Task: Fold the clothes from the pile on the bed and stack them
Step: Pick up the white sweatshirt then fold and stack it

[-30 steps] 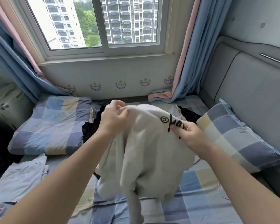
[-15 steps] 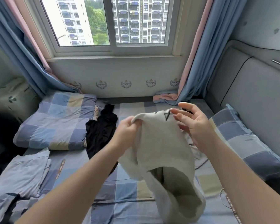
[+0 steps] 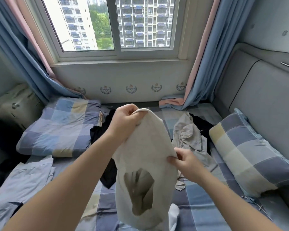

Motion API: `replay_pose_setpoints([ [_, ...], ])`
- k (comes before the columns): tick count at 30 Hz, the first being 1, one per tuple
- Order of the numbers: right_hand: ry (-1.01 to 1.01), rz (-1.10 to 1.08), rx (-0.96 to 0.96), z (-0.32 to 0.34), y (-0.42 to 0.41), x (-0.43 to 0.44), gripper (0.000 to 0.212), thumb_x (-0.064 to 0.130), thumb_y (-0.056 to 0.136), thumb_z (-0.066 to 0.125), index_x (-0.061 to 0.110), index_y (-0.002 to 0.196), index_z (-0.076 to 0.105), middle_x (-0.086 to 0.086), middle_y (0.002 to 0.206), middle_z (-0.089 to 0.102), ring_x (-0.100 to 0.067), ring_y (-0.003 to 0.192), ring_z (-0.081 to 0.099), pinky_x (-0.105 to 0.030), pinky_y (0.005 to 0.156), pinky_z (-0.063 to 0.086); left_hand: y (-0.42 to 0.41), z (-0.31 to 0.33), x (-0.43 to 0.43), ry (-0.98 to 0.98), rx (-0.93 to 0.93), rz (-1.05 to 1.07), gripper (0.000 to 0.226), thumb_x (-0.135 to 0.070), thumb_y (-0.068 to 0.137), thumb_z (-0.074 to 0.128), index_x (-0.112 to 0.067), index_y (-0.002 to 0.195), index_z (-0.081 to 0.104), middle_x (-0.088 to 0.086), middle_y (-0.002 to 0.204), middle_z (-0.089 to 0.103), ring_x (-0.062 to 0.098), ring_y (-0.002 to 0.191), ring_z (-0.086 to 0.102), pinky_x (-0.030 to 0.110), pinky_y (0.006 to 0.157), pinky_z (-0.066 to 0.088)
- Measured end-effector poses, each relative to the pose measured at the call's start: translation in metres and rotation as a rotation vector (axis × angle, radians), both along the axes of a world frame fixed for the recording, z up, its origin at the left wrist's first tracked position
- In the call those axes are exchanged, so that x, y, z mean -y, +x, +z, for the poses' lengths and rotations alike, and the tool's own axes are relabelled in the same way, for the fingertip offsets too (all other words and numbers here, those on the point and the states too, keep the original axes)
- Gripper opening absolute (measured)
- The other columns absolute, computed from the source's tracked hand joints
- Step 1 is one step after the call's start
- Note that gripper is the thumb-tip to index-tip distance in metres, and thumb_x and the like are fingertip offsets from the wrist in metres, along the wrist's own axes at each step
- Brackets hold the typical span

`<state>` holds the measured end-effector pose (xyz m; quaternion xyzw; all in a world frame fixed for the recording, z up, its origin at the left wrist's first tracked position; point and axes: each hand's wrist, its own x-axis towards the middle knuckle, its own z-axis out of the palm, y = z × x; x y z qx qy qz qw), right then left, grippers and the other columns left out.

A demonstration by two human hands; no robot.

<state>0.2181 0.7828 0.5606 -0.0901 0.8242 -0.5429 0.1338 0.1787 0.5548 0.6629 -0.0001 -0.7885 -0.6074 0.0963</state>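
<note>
Nearest the camera hung the cream garment (image 3: 148, 147), lifted off the bed (image 3: 198, 205), with an opening in its lower half gaping toward the viewer. The right hand (image 3: 187, 162) was at its right edge, the grip closed in a pinch on the cloth. The left hand (image 3: 123, 120) was above that and farther off, its grip clamped on a rolled rim at the garment's top. One hand high and one low let the cloth hang by its own weight, probably so the person could find its edges before laying it flat. It was not yet folded.

Left of the garment, a pale blue piece (image 3: 28, 180) lay fairly flat on the bed, perhaps the start of the stack. A black garment (image 3: 98, 134) showed behind the garment, partly hidden by it, and a crumpled grey one (image 3: 187, 135) lay behind it to the right with more dark cloth beyond. These looked like the rest of the pile.

The bed had a blue checked sheet that was soft and a little rumpled. A checked pillow (image 3: 248, 155) sat right of the garment against a grey padded headboard (image 3: 265, 97), and a folded checked quilt (image 3: 60, 127) lay to the left. Beyond the garment was a papered wall under a window (image 3: 117, 24) with blue and pink curtains (image 3: 205, 64) at each side.
</note>
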Motion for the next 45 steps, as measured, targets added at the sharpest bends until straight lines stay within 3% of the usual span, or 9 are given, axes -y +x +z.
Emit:
replay_pose_setpoints([
  [5, -0.321, 0.069, 0.136, 0.032, 0.005, -0.017, 0.032, 0.026, 0.090, 0.072, -0.004, 0.101, 0.071, -0.019, 0.085, 0.068, -0.021, 0.077, 0.062, -0.029, 0.065, 0.050, -0.004, -0.052, 0.030, -0.330, 0.090, 0.220, 0.010, -0.030, 0.091, 0.071, -0.021, 0.090, 0.066, -0.009, 0.081, 0.066, 0.011, 0.077, 0.062, 0.025, 0.067, 0.049],
  [10, -0.378, 0.009, 0.073, 0.057, -0.002, -0.002, 0.022, 0.016, 0.099, 0.059, 0.001, 0.095, 0.075, -0.020, 0.089, 0.072, -0.027, 0.080, 0.063, -0.037, 0.072, 0.051, 0.024, -0.068, 0.006, -0.197, 0.254, -0.462, 0.040, -0.050, 0.086, 0.073, -0.025, 0.117, 0.067, -0.007, 0.116, 0.071, 0.010, 0.110, 0.066, 0.037, 0.101, 0.052],
  [16, -0.379, 0.013, 0.013, 0.063, 0.003, 0.012, 0.025, 0.027, 0.088, 0.069, 0.008, 0.102, 0.076, -0.023, 0.102, 0.073, -0.030, 0.092, 0.069, -0.049, 0.087, 0.054, 0.044, -0.081, -0.028, 0.140, 0.215, -0.437, 0.035, -0.038, 0.085, 0.065, -0.004, 0.091, 0.064, 0.008, 0.081, 0.056, 0.020, 0.075, 0.049, 0.041, 0.069, 0.038],
  [20, -0.322, 0.036, 0.119, 0.045, 0.017, 0.007, 0.039, 0.031, 0.080, 0.077, 0.025, 0.117, 0.066, -0.005, 0.106, 0.073, -0.017, 0.094, 0.070, -0.033, 0.081, 0.057, 0.043, -0.069, -0.024, 0.286, 0.245, -0.294, 0.029, -0.034, 0.092, 0.061, -0.005, 0.097, 0.066, 0.012, 0.087, 0.059, 0.024, 0.082, 0.052, 0.042, 0.076, 0.039],
  [24, -0.102, 0.105, 0.221, 0.023, 0.038, 0.008, 0.015, 0.027, 0.090, 0.073, 0.016, 0.099, 0.069, -0.004, 0.089, 0.074, -0.016, 0.083, 0.066, -0.041, 0.075, 0.054, 0.036, -0.052, -0.022, 0.448, 0.299, -0.229, 0.025, -0.028, 0.104, 0.055, -0.005, 0.096, 0.065, 0.008, 0.083, 0.063, 0.022, 0.076, 0.060, 0.035, 0.070, 0.048],
  [27, -0.267, 0.066, 0.266, 0.031, 0.039, 0.009, 0.038, 0.029, 0.085, 0.077, -0.003, 0.104, 0.069, -0.029, 0.106, 0.069, -0.032, 0.091, 0.070, -0.052, 0.084, 0.055, 0.029, -0.059, -0.021, 0.229, 0.270, -0.001, 0.030, -0.035, 0.100, 0.060, -0.005, 0.096, 0.064, 0.007, 0.086, 0.066, 0.026, 0.079, 0.062, 0.040, 0.073, 0.052],
  [30, -0.481, -0.090, 0.286, 0.048, 0.034, 0.005, 0.020, 0.018, 0.088, 0.071, 0.000, 0.098, 0.072, -0.021, 0.093, 0.074, -0.028, 0.080, 0.072, -0.037, 0.072, 0.060, 0.031, -0.076, -0.022, 0.013, 0.236, 0.155, 0.028, -0.043, 0.096, 0.063, -0.015, 0.097, 0.061, 0.004, 0.092, 0.067, 0.017, 0.081, 0.064, 0.035, 0.075, 0.053],
  [36, -0.697, -0.212, 0.311, 0.059, 0.020, -0.012, 0.031, 0.024, 0.081, 0.069, 0.005, 0.105, 0.073, -0.018, 0.098, 0.075, -0.030, 0.086, 0.074, -0.039, 0.075, 0.063, 0.046, -0.099, -0.020, -0.149, 0.271, -0.305, 0.052, -0.053, 0.079, 0.061, -0.002, 0.075, 0.054, -0.003, 0.071, 0.048, 0.012, 0.067, 0.045, 0.029, 0.062, 0.035],
  [45, -0.418, -0.435, 0.341, -0.006, 0.000, -0.061, 0.037, 0.032, 0.092, 0.068, 0.003, 0.114, 0.070, -0.020, 0.108, 0.074, -0.030, 0.092, 0.072, -0.035, 0.077, 0.055, 0.030, -0.110, 0.016, -0.317, 0.233, -0.027, 0.038, -0.022, 0.101, 0.055, -0.011, 0.067, 0.044, -0.003, 0.060, 0.037, 0.006, 0.051, 0.032, 0.031, 0.055, 0.025],
])
